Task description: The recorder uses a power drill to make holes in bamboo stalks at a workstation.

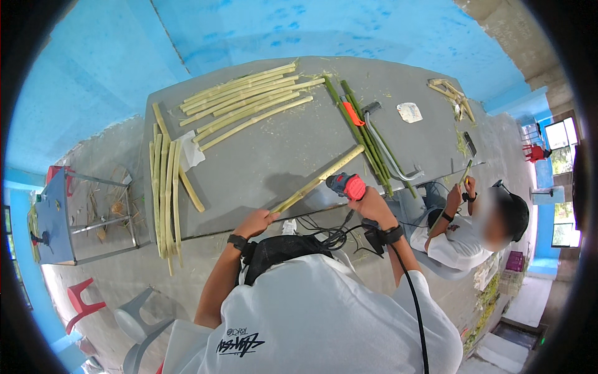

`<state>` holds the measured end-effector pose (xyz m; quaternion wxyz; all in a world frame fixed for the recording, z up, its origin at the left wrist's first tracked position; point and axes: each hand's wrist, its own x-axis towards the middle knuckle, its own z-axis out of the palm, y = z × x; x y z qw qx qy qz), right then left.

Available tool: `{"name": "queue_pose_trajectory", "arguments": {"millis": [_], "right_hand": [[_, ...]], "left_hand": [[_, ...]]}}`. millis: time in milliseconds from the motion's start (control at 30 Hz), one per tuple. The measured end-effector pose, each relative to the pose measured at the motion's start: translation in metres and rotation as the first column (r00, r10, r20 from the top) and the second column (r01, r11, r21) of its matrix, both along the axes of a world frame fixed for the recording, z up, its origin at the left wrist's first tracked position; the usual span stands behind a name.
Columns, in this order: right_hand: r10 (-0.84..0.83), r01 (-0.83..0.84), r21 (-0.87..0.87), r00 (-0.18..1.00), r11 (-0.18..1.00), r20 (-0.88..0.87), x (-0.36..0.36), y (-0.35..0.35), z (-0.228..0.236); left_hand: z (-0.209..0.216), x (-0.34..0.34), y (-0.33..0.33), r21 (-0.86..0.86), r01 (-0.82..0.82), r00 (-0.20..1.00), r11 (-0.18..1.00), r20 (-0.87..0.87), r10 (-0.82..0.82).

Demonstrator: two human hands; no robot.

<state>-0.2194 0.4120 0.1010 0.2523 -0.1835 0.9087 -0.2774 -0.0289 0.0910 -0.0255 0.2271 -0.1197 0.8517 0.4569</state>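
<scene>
Left grip (256, 223) pinches pole (305, 189), right grip (375, 207) wraps drill (349, 186).
Mid-frame pole likely light, stiff; hold its lower-left end.

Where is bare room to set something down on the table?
Bare: between the held stalk and back row of pale stalks; right of the curved metal tool, below the white scrap. Crowded: left-end bundle, green stalks.

This looks like a craft workshop: a broad grey table (261, 168) carries rows of cut cane stalks (256, 123), with a power drill (346, 186) held over it. A co-worker (458, 249) sits nearby, and plant scraps (488, 305) litter the floor (193, 268).
</scene>
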Motion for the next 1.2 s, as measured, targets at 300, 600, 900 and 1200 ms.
{"name": "queue_pose_trajectory", "arguments": {"millis": [300,600,900,1200], "right_hand": [[0.019,-0.017,-0.145,1.000,0.989,0.015,0.003,0.001,-0.001],[-0.073,0.089,-0.121,0.989,0.989,0.130,0.009,0.000,0.008],[-0.208,0.249,-0.081,0.919,0.965,0.336,0.015,0.003,0.013],[-0.077,0.087,-0.065,0.986,0.994,0.145,0.010,0.001,0.014]], "left_hand": [[0.006,0.000,0.002,0.040,0.004,1.000,0.999,0.022,-0.005],[0.022,-0.003,0.002,0.063,-0.033,0.997,0.997,0.068,0.028],[0.019,-0.003,0.003,0.060,-0.051,0.995,0.997,0.084,0.046],[0.012,-0.001,0.002,0.078,-0.040,0.999,0.996,0.005,0.040]]}}
